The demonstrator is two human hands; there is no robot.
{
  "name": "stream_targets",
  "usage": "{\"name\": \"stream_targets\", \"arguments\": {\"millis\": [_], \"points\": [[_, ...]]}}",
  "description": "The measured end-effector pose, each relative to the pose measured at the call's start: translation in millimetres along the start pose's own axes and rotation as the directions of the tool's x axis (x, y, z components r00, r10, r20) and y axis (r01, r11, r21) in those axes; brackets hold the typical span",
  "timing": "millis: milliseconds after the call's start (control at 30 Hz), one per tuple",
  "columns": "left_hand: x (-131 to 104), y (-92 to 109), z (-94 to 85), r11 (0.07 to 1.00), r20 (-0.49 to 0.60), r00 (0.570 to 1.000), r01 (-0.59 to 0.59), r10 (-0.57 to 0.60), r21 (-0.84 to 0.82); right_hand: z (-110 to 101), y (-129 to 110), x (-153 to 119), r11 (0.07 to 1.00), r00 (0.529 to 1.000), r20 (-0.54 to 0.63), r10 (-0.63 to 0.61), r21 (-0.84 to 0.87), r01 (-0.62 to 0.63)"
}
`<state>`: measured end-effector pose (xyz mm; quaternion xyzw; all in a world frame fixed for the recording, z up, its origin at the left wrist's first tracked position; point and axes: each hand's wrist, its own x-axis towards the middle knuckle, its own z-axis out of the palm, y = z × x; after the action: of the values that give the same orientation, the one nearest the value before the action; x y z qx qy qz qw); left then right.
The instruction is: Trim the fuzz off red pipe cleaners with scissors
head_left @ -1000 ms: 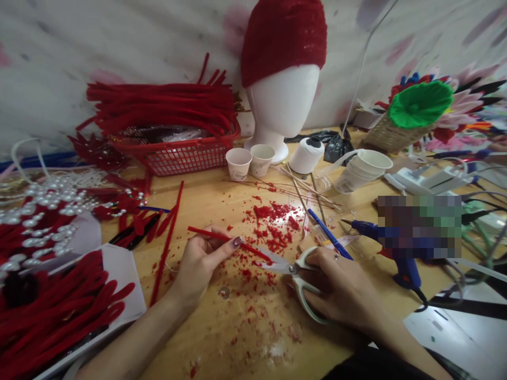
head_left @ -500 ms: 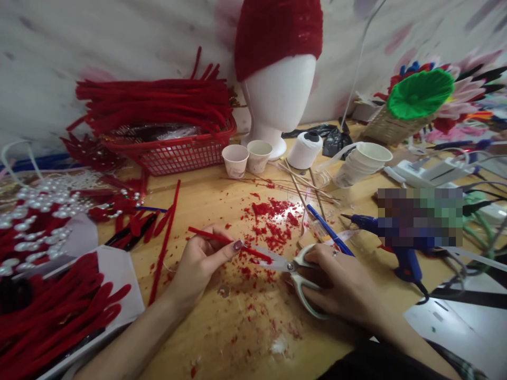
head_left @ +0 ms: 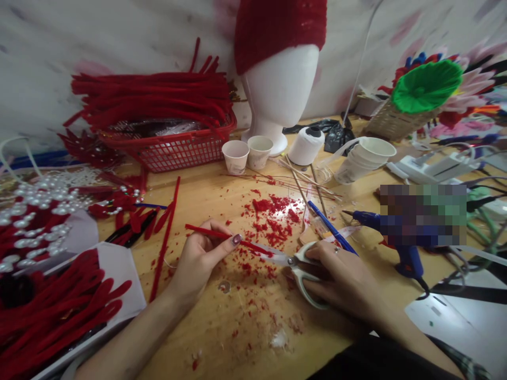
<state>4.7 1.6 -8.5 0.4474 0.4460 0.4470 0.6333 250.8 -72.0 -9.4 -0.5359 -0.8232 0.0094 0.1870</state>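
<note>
My left hand (head_left: 204, 250) pinches a thin red fuzzy stick (head_left: 256, 248) between thumb and fingers, so that it slants down to the right. In my right hand (head_left: 336, 272) are scissors (head_left: 311, 287) with pale green handles, my fingers through the loops. Their blades lie along the right end of the stick, partly hidden by it. Red fuzz scraps (head_left: 273, 216) are scattered on the wooden table (head_left: 190, 338) behind and around the blades. Another long red stick (head_left: 165, 240) lies left of my left hand.
A red basket (head_left: 178, 150) of red sticks stands at the back left, beside paper cups (head_left: 235, 157) and a white foam head (head_left: 281, 89). Thread (head_left: 306, 146), a blue pen (head_left: 330, 227) and a glue gun (head_left: 407, 258) are to the right. A box of red loops (head_left: 122, 274) sits at left.
The view has shifted slightly. Both hands keep their holds, and the scissors and stick stay nearly in place, with the blades looking a little closer together.
</note>
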Motion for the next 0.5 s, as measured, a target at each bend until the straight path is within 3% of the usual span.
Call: {"name": "stream_targets", "arguments": {"millis": [500], "points": [[-1.1, -0.2, 0.3, 0.999, -0.016, 1.000, 0.010, -0.010, -0.039, -2.4, 0.6, -2.5, 0.998, 0.999, 0.019, 0.033, 0.044, -0.034]]}}
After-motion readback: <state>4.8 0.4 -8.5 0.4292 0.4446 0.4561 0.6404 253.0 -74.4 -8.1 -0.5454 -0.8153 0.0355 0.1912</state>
